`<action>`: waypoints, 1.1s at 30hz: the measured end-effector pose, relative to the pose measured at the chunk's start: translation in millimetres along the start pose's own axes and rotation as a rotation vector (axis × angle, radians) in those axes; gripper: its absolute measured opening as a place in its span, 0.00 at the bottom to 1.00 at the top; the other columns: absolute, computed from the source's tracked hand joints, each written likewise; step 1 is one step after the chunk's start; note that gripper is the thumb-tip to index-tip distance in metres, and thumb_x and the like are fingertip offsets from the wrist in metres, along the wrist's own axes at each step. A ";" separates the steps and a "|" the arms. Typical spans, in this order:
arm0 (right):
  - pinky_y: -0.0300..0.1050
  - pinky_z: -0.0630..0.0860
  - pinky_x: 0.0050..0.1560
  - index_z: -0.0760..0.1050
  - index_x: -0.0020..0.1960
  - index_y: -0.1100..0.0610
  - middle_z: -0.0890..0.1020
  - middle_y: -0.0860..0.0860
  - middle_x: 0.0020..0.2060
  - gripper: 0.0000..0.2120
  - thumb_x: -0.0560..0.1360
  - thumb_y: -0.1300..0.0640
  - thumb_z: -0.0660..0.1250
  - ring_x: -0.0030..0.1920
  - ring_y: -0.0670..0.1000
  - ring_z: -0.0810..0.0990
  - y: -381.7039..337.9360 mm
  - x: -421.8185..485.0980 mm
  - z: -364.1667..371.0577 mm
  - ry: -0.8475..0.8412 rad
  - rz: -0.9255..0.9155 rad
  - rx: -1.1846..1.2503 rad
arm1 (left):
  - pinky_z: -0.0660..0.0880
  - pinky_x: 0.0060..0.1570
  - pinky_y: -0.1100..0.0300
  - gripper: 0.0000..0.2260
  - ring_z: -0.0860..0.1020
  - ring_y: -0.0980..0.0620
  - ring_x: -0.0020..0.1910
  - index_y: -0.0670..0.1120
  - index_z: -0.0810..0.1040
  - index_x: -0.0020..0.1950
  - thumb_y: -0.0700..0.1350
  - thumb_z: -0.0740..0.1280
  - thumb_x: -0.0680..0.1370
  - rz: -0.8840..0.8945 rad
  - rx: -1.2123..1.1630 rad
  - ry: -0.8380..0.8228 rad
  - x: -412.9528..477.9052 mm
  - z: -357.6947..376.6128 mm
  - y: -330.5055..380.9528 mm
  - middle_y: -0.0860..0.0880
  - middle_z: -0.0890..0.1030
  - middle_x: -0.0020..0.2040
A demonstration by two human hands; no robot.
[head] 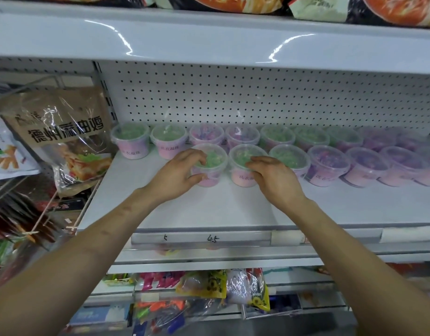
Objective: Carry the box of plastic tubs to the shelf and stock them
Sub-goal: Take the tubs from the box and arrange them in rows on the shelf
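Both forearms extend forward and upward from the lower corners, crossing the front edge of the white shelf (209, 209).

Left hand (177, 174): palm down, grip grasping the left front tub (216, 163), thumb on the near wall, fingers curled over the lid.

Right hand (275, 179): palm down, grip grasping the adjacent tub (240, 157) at its right rim.

Both tubs stand upright in the front row, just beside each other. They are round, tapered, translucent plastic with clear lids, pink labelled walls and green contents. The back row (168, 139) stands before a perforated white back panel (233, 98).
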State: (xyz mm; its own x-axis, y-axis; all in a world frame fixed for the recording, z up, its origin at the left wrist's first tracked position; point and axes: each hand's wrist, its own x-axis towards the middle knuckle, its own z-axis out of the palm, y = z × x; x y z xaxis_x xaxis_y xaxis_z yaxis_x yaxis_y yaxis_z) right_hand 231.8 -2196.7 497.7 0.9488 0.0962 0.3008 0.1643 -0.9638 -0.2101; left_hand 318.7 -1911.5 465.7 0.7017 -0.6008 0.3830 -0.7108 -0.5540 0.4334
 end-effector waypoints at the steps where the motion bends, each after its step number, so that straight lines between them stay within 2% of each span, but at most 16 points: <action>1: 0.56 0.80 0.61 0.81 0.69 0.52 0.78 0.52 0.72 0.16 0.82 0.58 0.66 0.69 0.58 0.78 0.0 -0.4 0.6 -0.003 0.002 0.004 | 0.72 0.68 0.48 0.16 0.73 0.50 0.70 0.48 0.75 0.66 0.47 0.74 0.79 -0.005 -0.001 -0.003 -0.6 0.4 -0.2 0.52 0.76 0.69; 5: 0.56 0.82 0.55 0.74 0.74 0.55 0.75 0.55 0.73 0.22 0.80 0.59 0.68 0.66 0.61 0.79 2.6 -13.0 1.8 0.067 0.030 0.046 | 0.65 0.76 0.43 0.23 0.66 0.45 0.78 0.44 0.75 0.71 0.52 0.70 0.79 0.042 0.085 0.132 -1.1 7.2 16.1 0.47 0.73 0.75; 7: 0.55 0.81 0.49 0.72 0.74 0.56 0.75 0.56 0.71 0.23 0.80 0.58 0.69 0.62 0.62 0.80 7.7 -23.8 -3.1 0.146 0.060 0.045 | 0.62 0.78 0.40 0.23 0.65 0.42 0.79 0.41 0.75 0.72 0.51 0.70 0.80 0.149 0.132 0.201 9.9 15.7 42.1 0.44 0.73 0.75; 9: 0.56 0.80 0.51 0.71 0.74 0.58 0.74 0.59 0.71 0.25 0.78 0.57 0.71 0.63 0.64 0.78 17.1 -38.6 -11.4 0.220 0.110 0.039 | 0.62 0.77 0.38 0.23 0.67 0.41 0.79 0.40 0.76 0.72 0.49 0.70 0.80 0.278 0.140 0.193 27.4 32.8 74.8 0.43 0.74 0.74; 13: 0.57 0.74 0.65 0.71 0.74 0.61 0.73 0.61 0.70 0.29 0.76 0.53 0.72 0.69 0.63 0.73 53.7 -89.6 -34.5 0.299 0.233 0.000 | 0.66 0.75 0.42 0.27 0.67 0.41 0.78 0.43 0.74 0.74 0.55 0.68 0.80 0.381 0.067 0.063 68.7 77.5 148.0 0.42 0.71 0.77; 17: 0.58 0.70 0.72 0.68 0.77 0.60 0.70 0.60 0.73 0.36 0.74 0.47 0.74 0.73 0.61 0.69 113.2 -178.0 -63.9 0.302 0.458 -0.051 | 0.72 0.70 0.45 0.30 0.71 0.43 0.74 0.45 0.73 0.75 0.60 0.68 0.77 0.493 -0.003 -0.068 95.2 133.7 235.9 0.45 0.71 0.77; 21: 0.53 0.63 0.78 0.61 0.81 0.55 0.65 0.54 0.78 0.45 0.73 0.35 0.73 0.78 0.55 0.64 161.4 -273.4 -91.8 0.317 0.649 0.100 | 0.71 0.71 0.46 0.33 0.69 0.42 0.76 0.46 0.71 0.78 0.61 0.68 0.77 0.637 -0.068 -0.188 108.0 194.3 315.9 0.44 0.68 0.79; 23: 0.53 0.62 0.79 0.60 0.82 0.54 0.64 0.53 0.79 0.47 0.71 0.33 0.72 0.79 0.53 0.62 182.3 -325.4 -103.3 0.345 0.751 0.169 | 0.71 0.71 0.45 0.34 0.68 0.41 0.76 0.46 0.70 0.78 0.62 0.69 0.76 0.705 -0.090 -0.250 109.9 225.5 356.6 0.44 0.67 0.80; 26: 0.53 0.63 0.79 0.62 0.81 0.53 0.65 0.51 0.79 0.47 0.70 0.34 0.74 0.79 0.52 0.63 209.4 -404.1 -113.6 0.363 0.901 0.145 | 0.71 0.71 0.46 0.35 0.67 0.42 0.76 0.47 0.69 0.79 0.60 0.72 0.76 0.740 -0.123 -0.335 102.9 270.1 409.2 0.44 0.66 0.79; 30: 0.52 0.63 0.77 0.62 0.80 0.55 0.67 0.53 0.77 0.48 0.69 0.37 0.78 0.77 0.54 0.65 240.4 -491.8 -114.1 0.298 1.098 0.131 | 0.72 0.69 0.44 0.37 0.67 0.42 0.75 0.54 0.62 0.80 0.61 0.70 0.74 0.698 -0.156 -0.500 89.7 330.1 457.2 0.46 0.64 0.79; 33: 0.55 0.65 0.77 0.63 0.79 0.56 0.69 0.55 0.76 0.51 0.66 0.29 0.72 0.76 0.55 0.67 264.2 -538.3 -106.0 0.233 1.176 0.160 | 0.74 0.68 0.44 0.39 0.68 0.41 0.75 0.51 0.63 0.80 0.61 0.71 0.72 0.613 -0.119 -0.661 80.1 373.4 477.4 0.46 0.63 0.80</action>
State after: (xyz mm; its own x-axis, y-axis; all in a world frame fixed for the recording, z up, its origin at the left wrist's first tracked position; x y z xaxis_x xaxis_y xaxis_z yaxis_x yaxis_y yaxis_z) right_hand -264.2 -2529.5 378.9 0.4722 -0.8815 0.0054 -0.7194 -0.3889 -0.5756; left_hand 17.6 -2439.3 398.5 0.0056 -0.9990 0.0441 -0.9148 0.0127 0.4037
